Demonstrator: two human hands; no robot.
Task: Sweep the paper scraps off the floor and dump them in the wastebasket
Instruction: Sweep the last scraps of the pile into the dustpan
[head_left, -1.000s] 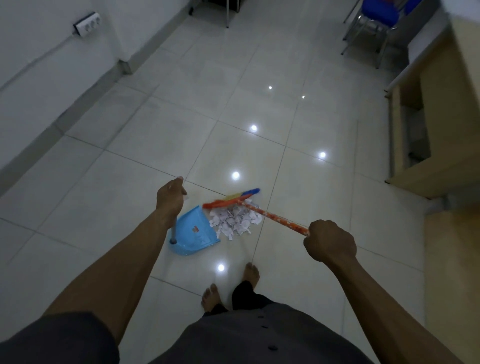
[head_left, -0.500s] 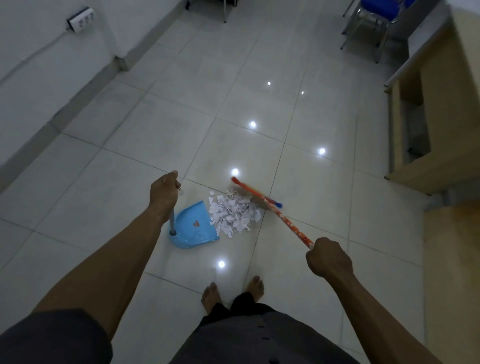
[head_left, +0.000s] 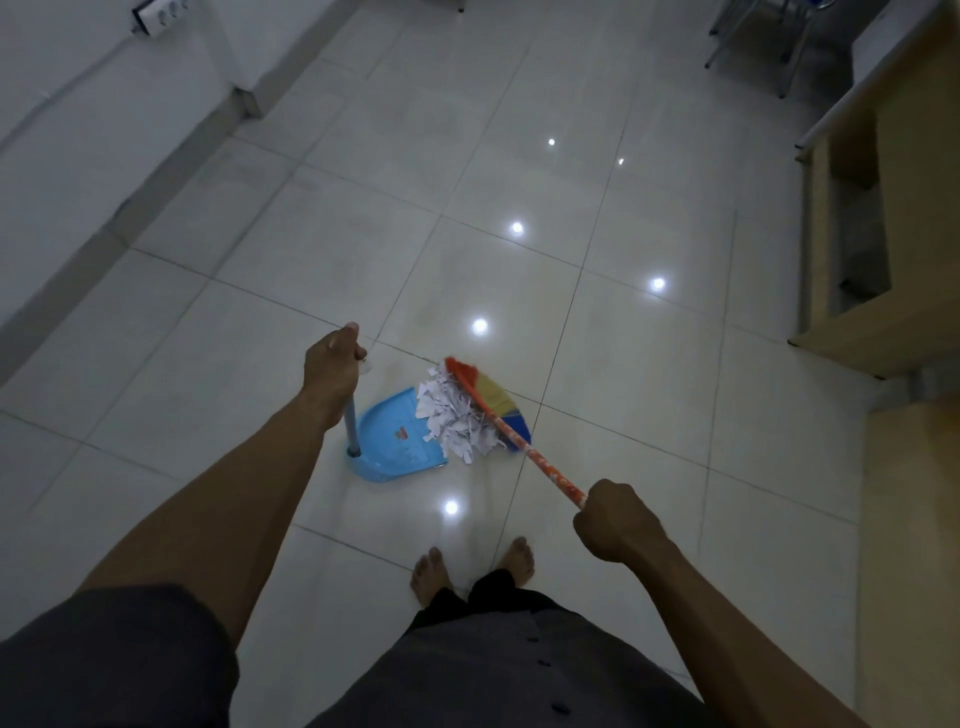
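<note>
- The left hand (head_left: 332, 366) is curled tightly round the upright handle of the blue dustpan (head_left: 392, 447), which is set on the tiled floor (head_left: 260, 338).
- The broom (head_left: 496, 397) is gripped by its patterned stick in the fisted right hand (head_left: 618, 525).
- The paper scraps (head_left: 454, 415) are heaped between dustpan mouth and bristles, touching both.

Floor (head_left: 260, 364) under dustpan (head_left: 395, 447), scraps (head_left: 457, 421), probably broom (head_left: 498, 400).
</note>
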